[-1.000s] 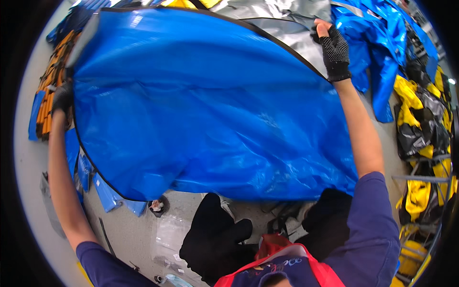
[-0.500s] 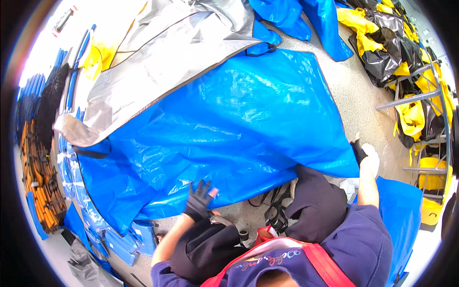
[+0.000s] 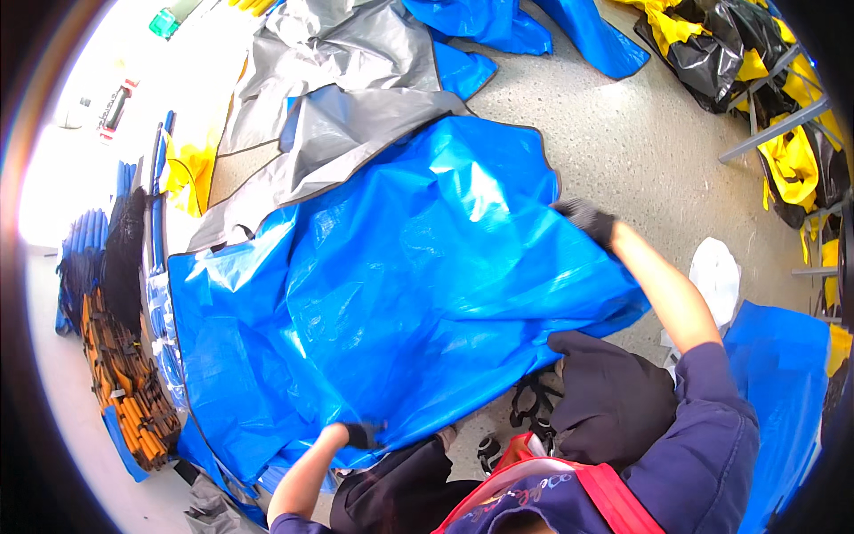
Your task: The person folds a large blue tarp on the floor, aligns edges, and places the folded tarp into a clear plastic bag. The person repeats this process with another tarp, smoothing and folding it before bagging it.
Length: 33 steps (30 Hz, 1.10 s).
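Note:
A large blue tarp (image 3: 382, 285) with a dark hemmed edge is spread, creased, in front of me and over my lap. My right hand (image 3: 584, 221), in a dark glove, is closed on its right edge. At the near edge, above my left thigh, my left hand (image 3: 363, 435) in a black fingerless glove lies on or close to the tarp; motion smears its fingers. Beyond, a silver-grey sheet (image 3: 356, 133) with a dark hem lies rumpled along the blue tarp's far side.
Yellow and black sheets (image 3: 712, 53) are heaped on a metal rack (image 3: 774, 129) at the far right. More blue sheeting (image 3: 774, 392) lies by my right side. Orange and black bundles (image 3: 133, 392) and blue poles (image 3: 158, 205) stand at left. Black straps (image 3: 536, 396) lie between my legs.
My right hand has moved left and away from me, carrying the tarp's right edge. The silver-grey sheet's near part has shifted back. My left hand has come nearer to my body.

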Each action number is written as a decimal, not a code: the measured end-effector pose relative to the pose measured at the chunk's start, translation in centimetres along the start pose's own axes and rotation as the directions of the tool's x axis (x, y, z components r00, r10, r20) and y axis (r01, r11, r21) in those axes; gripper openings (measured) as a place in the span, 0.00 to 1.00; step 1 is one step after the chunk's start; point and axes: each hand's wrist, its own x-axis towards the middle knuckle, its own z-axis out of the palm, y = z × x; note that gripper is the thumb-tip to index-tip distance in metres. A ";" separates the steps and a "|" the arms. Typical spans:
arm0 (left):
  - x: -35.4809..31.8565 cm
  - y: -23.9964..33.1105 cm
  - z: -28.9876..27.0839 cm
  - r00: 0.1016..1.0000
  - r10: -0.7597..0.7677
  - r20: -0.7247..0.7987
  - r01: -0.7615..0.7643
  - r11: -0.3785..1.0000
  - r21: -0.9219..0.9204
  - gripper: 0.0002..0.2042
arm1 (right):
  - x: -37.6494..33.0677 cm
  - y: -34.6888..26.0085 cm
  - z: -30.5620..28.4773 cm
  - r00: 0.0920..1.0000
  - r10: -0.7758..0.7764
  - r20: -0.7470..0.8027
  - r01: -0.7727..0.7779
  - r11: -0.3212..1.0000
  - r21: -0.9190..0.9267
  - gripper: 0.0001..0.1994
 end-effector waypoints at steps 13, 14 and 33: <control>16.6 2.4 -25.1 0.462 -0.449 -0.765 0.101 0.884 -0.457 0.16 | 3.9 6.6 6.6 0.786 0.032 0.617 0.134 0.966 -0.220 0.14; 16.4 1.3 -24.7 0.246 -0.444 -0.862 -0.101 0.872 -0.478 0.11 | 3.9 10.8 0.1 0.940 0.154 0.306 -0.131 0.987 -0.095 0.12; -0.7 7.3 -23.3 -0.397 -0.803 -0.445 -0.693 0.580 -0.429 0.22 | -16.6 6.1 -8.0 0.771 -0.202 -0.604 -0.031 0.935 -0.353 0.17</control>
